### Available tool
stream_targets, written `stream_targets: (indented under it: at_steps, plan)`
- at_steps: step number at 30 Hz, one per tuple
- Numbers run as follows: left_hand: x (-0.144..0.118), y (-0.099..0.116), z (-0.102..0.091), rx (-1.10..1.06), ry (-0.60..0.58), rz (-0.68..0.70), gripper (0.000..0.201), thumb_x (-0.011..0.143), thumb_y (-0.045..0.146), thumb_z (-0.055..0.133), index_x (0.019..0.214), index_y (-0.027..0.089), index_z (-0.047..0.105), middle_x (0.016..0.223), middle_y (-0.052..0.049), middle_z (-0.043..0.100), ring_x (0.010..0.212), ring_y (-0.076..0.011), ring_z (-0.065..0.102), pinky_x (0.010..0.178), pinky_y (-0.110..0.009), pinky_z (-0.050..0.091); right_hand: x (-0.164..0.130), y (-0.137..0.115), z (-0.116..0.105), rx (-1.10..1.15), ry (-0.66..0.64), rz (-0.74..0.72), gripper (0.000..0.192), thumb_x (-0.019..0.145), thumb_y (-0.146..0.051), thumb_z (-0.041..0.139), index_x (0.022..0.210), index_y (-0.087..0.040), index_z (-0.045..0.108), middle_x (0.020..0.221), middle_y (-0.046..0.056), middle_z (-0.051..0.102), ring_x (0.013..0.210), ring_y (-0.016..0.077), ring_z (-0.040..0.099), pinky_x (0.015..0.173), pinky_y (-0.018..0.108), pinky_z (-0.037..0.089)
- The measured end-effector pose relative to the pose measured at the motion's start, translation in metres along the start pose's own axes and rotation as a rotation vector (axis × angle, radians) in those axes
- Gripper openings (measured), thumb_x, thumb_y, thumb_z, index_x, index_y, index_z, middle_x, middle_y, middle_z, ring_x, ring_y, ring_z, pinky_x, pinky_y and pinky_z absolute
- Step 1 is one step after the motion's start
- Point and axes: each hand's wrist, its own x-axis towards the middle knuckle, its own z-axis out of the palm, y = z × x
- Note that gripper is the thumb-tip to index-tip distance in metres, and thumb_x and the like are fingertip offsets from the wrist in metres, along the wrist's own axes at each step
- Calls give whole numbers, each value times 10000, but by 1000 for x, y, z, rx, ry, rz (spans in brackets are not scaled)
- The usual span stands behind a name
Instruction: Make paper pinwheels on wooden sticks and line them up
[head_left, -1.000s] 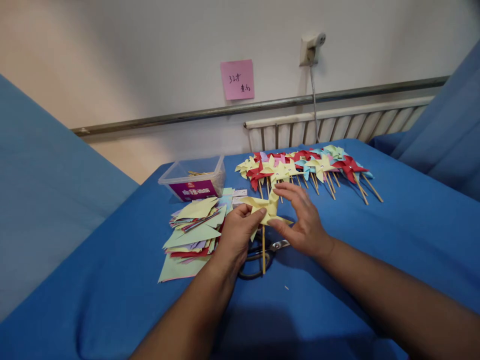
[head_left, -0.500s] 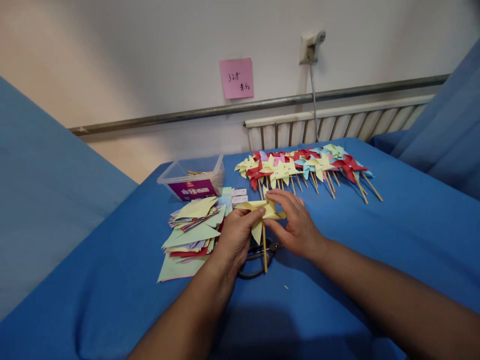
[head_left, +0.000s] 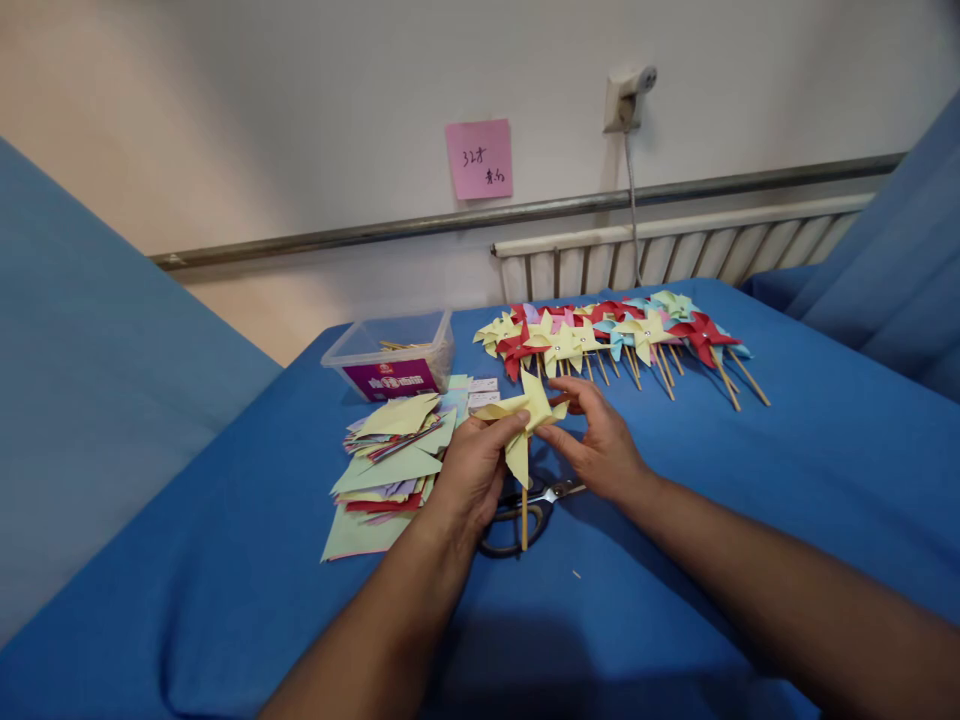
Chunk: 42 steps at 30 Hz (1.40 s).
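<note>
My left hand (head_left: 480,465) pinches a pale yellow paper pinwheel (head_left: 536,400) near its centre, thumb on the front. The pinwheel's wooden stick (head_left: 525,520) points down toward me, its upper part hidden behind the paper. At the right-hand blade is my right hand (head_left: 604,440), thumb and fingers curled round the blade's edge; the exact contact is partly hidden. Black-handled scissors (head_left: 536,520) lie on the blue cloth beneath the pinwheel, blades pointing right and partly behind my right hand.
Stacks of coloured paper (head_left: 386,480) lie at the left. Behind them stands a clear plastic box (head_left: 397,365) with sticks inside. Small white boxes (head_left: 484,393) sit beside the paper. Several pinwheels (head_left: 637,335) lie in a row along the back of the blue-covered table (head_left: 675,620).
My right hand's fingers have moved off the upper blade, which now stands up in full view. The pinwheel has turned slightly, and more of the scissors shows.
</note>
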Motion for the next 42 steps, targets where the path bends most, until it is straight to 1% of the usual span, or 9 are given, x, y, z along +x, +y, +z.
stream_targets:
  at_steps: [3,5,7,10,13,17,21,31,42]
  plan:
    - [2,0,-2,-13,27,35,280,667,216,773,915,98,717,781,-57,703,640,-122,604,642,-225,480,0,-4,4,169,5,236,486,775,-416,686,1174,-214,496,1130,91,619,799,170,630,705,342,532]
    - [3,1,-3,-32,65,71,296,662,225,776,922,100,711,819,-61,708,671,-130,616,654,-231,483,0,-8,7,307,-62,383,401,768,-452,677,1035,-190,531,945,55,658,617,119,590,557,275,494]
    - [3,2,-4,-52,93,91,299,657,238,780,915,107,704,828,-55,707,666,-129,614,636,-232,479,-2,-11,10,432,-237,496,348,766,-483,665,882,-183,532,765,12,654,480,81,524,454,229,424]
    - [3,3,-3,-60,127,112,281,648,249,785,876,111,694,751,-27,684,591,-108,578,565,-219,447,-8,-18,14,603,-526,612,369,738,-491,696,813,-188,499,693,-7,675,393,58,486,388,193,345]
    - [2,3,-2,-52,152,122,273,626,238,794,844,112,686,729,-20,674,581,-105,568,554,-215,437,-13,-21,16,719,-676,622,385,717,-478,731,791,-182,496,661,-3,691,391,57,497,387,180,328]
    - [1,9,-2,-84,86,82,209,662,279,761,759,122,665,667,-14,641,573,-112,557,556,-222,444,-13,-19,13,806,-656,579,320,789,-446,685,776,-155,551,610,-11,666,371,34,445,385,173,294]
    - [0,15,-4,-167,-44,71,224,734,313,705,872,139,675,770,-29,670,670,-130,597,624,-231,479,-9,-20,7,878,-616,561,273,828,-409,655,837,-140,608,591,-23,645,364,24,406,373,170,253]
    - [3,10,-9,-183,-153,98,274,670,314,807,821,136,663,709,-17,666,578,-110,583,569,-226,475,-8,-28,0,984,-644,517,232,858,-371,621,855,-139,619,562,-31,634,344,18,377,349,161,202]
    - [1,10,-4,-140,-67,126,333,608,270,844,871,140,688,709,-6,678,554,-100,579,572,-232,456,-10,-29,2,888,-690,501,286,847,-437,614,835,-151,607,567,-37,632,336,20,369,362,165,238]
